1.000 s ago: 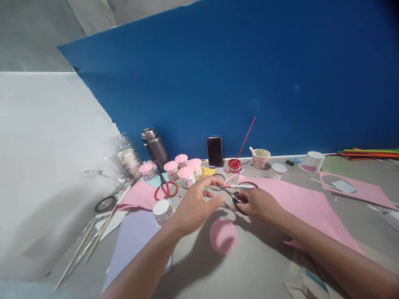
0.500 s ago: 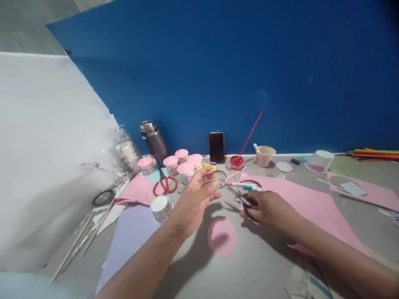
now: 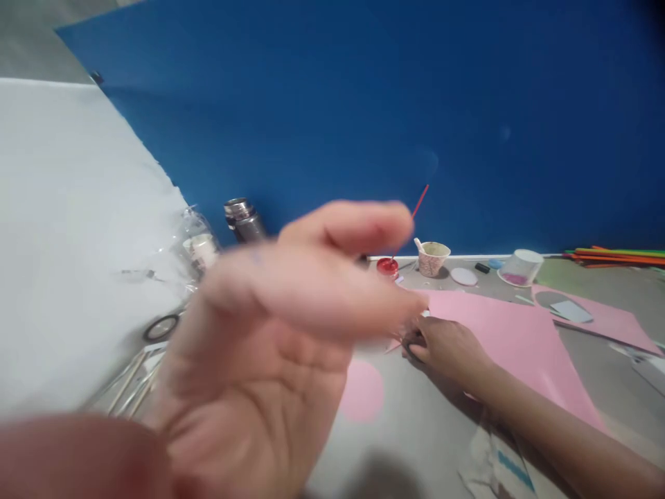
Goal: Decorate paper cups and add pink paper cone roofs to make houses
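My left hand (image 3: 275,333) is raised close to the camera, large and blurred. Its palm shows, the fingers are loosely bent and apart, and nothing is in them. My right hand (image 3: 449,346) is wrapped round the dark handles of the scissors (image 3: 414,344), just above the table. The blades are mostly hidden behind my left hand. A pink paper circle (image 3: 364,394) lies flat on the table, partly covered by my left hand. Beside and beyond my right hand spreads a large pink sheet (image 3: 519,339).
At the back stand a steel flask (image 3: 244,220), a red pot (image 3: 387,267) with a red stick, a paper cup (image 3: 434,258) and an upturned clear cup (image 3: 522,267). Coloured sticks (image 3: 613,256) lie far right. A black tape ring (image 3: 161,328) is at left.
My left hand has come up from near the scissor tips towards the camera, now covering the decorated cups and the phone. My right hand still holds the scissors in about the same place.
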Demonstrator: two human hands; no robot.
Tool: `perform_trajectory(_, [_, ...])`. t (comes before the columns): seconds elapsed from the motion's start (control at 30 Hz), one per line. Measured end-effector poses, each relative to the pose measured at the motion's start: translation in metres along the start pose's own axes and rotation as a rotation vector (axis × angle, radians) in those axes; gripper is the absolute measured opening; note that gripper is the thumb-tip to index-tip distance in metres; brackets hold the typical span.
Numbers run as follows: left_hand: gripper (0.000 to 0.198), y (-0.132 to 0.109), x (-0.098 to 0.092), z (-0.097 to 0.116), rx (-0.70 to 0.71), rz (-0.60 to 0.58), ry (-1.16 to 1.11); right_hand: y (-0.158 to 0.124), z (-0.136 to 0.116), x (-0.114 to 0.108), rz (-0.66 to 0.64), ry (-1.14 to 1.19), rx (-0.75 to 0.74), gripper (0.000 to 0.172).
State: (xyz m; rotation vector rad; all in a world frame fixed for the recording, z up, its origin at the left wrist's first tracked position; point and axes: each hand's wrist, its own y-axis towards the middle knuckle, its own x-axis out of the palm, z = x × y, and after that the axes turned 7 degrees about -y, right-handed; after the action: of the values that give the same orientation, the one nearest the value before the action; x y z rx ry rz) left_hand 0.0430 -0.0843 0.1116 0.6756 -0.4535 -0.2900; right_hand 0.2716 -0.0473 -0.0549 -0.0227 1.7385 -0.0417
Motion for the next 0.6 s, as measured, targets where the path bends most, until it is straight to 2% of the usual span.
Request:
perform_trajectory(0.07, [0.010,0.009,-0.005,-0.015,-0.123,-0.005,0.052,0.001,-0.002,-0.001,0.007,0.048,0.005,0.005])
perform_trajectory(0.1, [0.016,0.019,-0.010,-0.031,-0.186,0.072,0.060,0.002,-0.002,-0.001,0.012,0.079,0.007,0.006])
perform_trajectory(0.17, [0.022,0.041,-0.022,-0.068,-0.336,0.179,0.115,0.002,-0.003,-0.003,0.004,0.175,0.006,0.022])
perform_trajectory(0.23, [0.027,0.050,-0.035,-0.098,-0.523,0.216,0.205,0.002,-0.001,-0.005,-0.071,0.407,0.026,0.036])
perform_trajectory(0.3, [0.032,0.036,-0.047,-0.114,-0.551,0.100,0.395,0.001,0.002,-0.006,-0.178,0.681,0.060,0.043])
perform_trajectory(0.37, [0.032,0.006,-0.060,-0.114,-0.610,-0.088,0.657,0.001,0.006,-0.006,-0.240,0.841,0.090,0.044])
perform_trajectory(0.43, [0.041,-0.028,-0.073,-0.108,-0.717,-0.234,0.859,0.003,0.009,-0.004,-0.242,0.878,0.114,0.043])
perform_trajectory(0.5, [0.039,-0.053,-0.084,-0.102,-0.787,-0.328,1.027,0.005,0.011,-0.001,-0.224,0.906,0.127,0.043])
perform_trajectory(0.6, [0.034,-0.067,-0.092,-0.104,-0.828,-0.472,1.216,0.006,0.011,0.005,-0.203,0.960,0.102,0.049])
